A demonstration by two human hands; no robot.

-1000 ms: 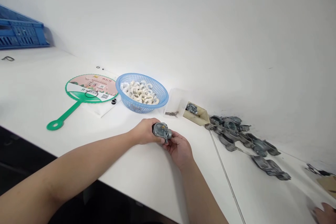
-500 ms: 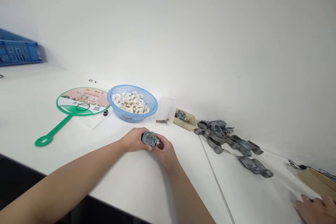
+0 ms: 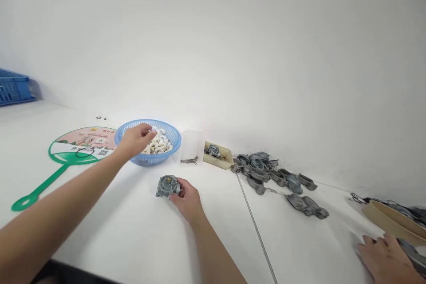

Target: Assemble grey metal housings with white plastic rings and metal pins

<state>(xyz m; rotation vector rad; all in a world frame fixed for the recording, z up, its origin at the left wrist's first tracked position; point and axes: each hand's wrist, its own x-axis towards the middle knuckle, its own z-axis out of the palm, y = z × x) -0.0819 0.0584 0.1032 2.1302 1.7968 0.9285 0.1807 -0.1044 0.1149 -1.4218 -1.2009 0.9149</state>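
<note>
White wall (image 3: 233, 44) above white workbench (image 3: 113, 235)

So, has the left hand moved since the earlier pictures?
Yes: the left hand has left the carburetor and moved forward to the blue plastic basket, now above its rim.

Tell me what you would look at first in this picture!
The bright blue plastic basket of white rings pops out in the middle, with the person's left hand reaching over it. Just below, the right hand holds a metal carburetor body. A big green hand fan lies to the left, and a heap of grey metal parts lies to the right by the wall.
</note>
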